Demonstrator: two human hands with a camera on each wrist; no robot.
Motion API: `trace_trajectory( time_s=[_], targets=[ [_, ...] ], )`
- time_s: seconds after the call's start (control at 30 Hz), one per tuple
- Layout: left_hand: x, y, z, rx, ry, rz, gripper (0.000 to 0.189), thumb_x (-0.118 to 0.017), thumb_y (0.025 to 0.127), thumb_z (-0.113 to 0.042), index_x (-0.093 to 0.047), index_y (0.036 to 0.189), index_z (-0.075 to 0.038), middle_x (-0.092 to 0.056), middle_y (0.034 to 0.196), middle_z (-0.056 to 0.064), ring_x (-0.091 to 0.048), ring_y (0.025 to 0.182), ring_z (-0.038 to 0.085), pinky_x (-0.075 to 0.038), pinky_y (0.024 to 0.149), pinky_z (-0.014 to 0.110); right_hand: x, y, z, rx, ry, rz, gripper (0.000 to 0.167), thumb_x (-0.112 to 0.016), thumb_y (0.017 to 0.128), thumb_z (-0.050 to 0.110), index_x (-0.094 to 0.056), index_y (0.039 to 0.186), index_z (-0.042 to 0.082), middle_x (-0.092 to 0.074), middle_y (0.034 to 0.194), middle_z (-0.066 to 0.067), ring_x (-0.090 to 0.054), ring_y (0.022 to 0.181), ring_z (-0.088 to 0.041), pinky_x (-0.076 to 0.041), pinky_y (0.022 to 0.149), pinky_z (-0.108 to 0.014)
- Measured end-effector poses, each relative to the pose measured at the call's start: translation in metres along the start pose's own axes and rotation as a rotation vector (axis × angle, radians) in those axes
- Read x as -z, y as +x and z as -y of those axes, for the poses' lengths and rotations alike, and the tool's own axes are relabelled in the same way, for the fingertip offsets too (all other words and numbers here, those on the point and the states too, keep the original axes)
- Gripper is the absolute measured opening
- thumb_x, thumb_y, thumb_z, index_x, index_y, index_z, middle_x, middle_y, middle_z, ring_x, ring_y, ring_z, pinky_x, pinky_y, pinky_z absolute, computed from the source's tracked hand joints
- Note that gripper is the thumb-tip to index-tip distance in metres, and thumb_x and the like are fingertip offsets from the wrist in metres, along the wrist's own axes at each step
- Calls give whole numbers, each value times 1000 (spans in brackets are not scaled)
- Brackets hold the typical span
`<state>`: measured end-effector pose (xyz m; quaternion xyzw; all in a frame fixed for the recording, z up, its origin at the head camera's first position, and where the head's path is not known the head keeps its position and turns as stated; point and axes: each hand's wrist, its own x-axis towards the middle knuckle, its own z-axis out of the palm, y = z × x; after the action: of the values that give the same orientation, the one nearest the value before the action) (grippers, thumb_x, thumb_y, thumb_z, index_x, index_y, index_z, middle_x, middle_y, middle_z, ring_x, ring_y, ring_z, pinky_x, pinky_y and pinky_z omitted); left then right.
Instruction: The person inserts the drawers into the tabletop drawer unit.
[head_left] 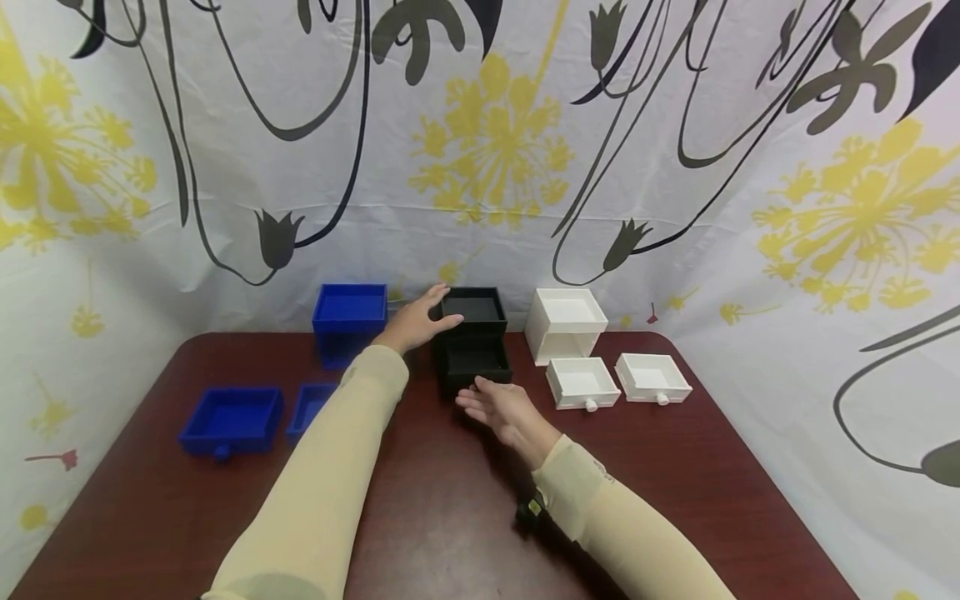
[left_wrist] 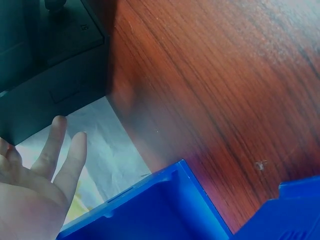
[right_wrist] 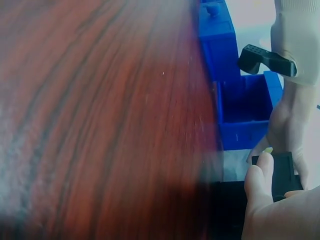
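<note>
A small black drawer box [head_left: 487, 307] stands at the back middle of the table, with a black drawer [head_left: 495, 377] sticking out of its front. My left hand [head_left: 416, 321] is at the box's left side, thumb reaching toward its front and fingers stretched toward the back corner. In the left wrist view, straight fingers of the left hand [left_wrist: 35, 185] show beside the black box [left_wrist: 60, 80]. Just before the black drawer is my right hand [head_left: 513, 414], palm turned inward and fingers extended. The right wrist view has the right hand [right_wrist: 272, 212] overlapping the black box [right_wrist: 282, 172].
A blue box [head_left: 350, 304] stands left of the black one, with two blue drawers [head_left: 232, 412] in front, one partly hidden by my left sleeve. On the right are a white box [head_left: 566, 312] and two white drawers [head_left: 583, 379]. A patterned cloth [head_left: 487, 167] hangs behind the table.
</note>
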<state>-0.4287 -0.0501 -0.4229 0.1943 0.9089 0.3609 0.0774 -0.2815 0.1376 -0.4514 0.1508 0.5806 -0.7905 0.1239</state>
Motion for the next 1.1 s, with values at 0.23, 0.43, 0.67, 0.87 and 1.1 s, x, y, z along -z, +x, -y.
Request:
trace_trajectory(
  time_s=[0.23,0.43,0.67,0.87,1.1],
  targets=[
    [-3,1,2,3,-1,-14,83,-55,96,-66,-20,164,-33,-7,170,-12,-25,151,35,-27,116,60,1,3,3,-23,-1,-2,41,-57,106,18,-50,136,-10,-69,121,-25,-74,99,-24,-56,93,-37],
    [-3,0,1,-1,8,-11,85,-54,95,-70,-20,164,-33,-7,170,-12,-26,151,35,-28,116,60,0,4,4,-36,-24,2,45,-57,106,18,-49,141,-9,-70,119,-24,-74,96,-22,-57,89,-35],
    [-2,0,0,-2,14,-15,85,-53,95,-70,-21,164,-32,-7,170,-12,-25,152,34,-28,116,59,-1,5,6,-33,-35,3,42,-57,106,19,-53,135,-10,-73,108,-19,-75,93,-21,-59,84,-33],
    [-2,0,0,6,11,-10,86,-53,94,-71,-20,164,-33,-6,170,-13,-25,152,34,-28,116,59,-1,5,8,-33,-57,-6,41,-57,106,18,-53,135,-11,-74,105,-19,-75,93,-22,-59,86,-36],
    [1,-1,-1,4,0,-2,85,-52,95,-70,-20,164,-32,-6,170,-13,-24,152,33,-27,117,58,0,5,8,-18,-43,-16,36,-57,105,18,-55,130,-9,-73,110,-22,-75,93,-22,-58,87,-36]
  ],
)
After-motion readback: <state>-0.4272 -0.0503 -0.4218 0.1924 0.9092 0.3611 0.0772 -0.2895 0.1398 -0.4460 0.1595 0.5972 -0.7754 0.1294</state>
